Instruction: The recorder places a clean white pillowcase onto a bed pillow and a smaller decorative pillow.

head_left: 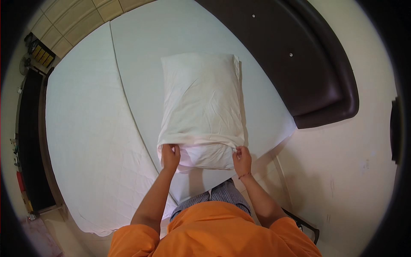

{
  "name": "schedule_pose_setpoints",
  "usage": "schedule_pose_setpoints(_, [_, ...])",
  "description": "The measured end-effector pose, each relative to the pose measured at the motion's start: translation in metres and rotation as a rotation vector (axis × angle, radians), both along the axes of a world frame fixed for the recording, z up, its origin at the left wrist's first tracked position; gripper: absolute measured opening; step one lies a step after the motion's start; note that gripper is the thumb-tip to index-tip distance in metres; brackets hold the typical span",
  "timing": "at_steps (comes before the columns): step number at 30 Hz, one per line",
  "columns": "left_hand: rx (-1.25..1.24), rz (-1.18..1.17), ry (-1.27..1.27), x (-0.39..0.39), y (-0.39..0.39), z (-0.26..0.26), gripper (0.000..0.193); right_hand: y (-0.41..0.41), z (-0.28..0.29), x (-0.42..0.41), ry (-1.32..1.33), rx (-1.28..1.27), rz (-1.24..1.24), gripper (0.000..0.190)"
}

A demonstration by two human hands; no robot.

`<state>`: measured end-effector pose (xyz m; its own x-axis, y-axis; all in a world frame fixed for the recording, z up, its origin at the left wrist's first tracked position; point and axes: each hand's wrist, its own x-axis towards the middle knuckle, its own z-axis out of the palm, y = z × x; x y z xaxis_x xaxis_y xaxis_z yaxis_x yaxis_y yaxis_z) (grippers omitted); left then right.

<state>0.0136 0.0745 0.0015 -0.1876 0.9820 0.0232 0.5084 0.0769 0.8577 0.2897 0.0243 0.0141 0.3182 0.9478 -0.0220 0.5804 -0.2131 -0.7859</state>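
A white pillow in a white pillowcase [202,96] lies lengthwise on the bed before me, its open end towards my body. The pillow's end [205,155] shows below the folded hem. At the left corner of the opening, my left hand [171,157] grips the hem, its fingertips hidden under the cloth. My right hand [242,160] pinches the pillowcase edge at the right corner, thumb against fingers. A thin bracelet [244,175] circles my right wrist.
Under the pillow is a mattress with a pale fitted sheet [144,48]. A white quilted cover [86,128] spreads over its left part. A dark padded headboard [282,64] stands at the upper right, beside a cream wall [353,167]. Far left is a dark cabinet [32,138].
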Motion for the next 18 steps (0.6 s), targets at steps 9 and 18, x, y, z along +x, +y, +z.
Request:
schedule_pose_setpoints(9, [-0.276, -0.150, -0.686, 0.005, -0.007, 0.036, 0.024, 0.056, 0.036, -0.018, -0.492, 0.242, 0.405, 0.035])
schedule_pose_setpoints(18, [0.162, -0.204, 0.584, 0.021, 0.022, 0.071, 0.069, 0.117, 0.083, -0.014, -0.423, 0.157, 0.357, 0.019])
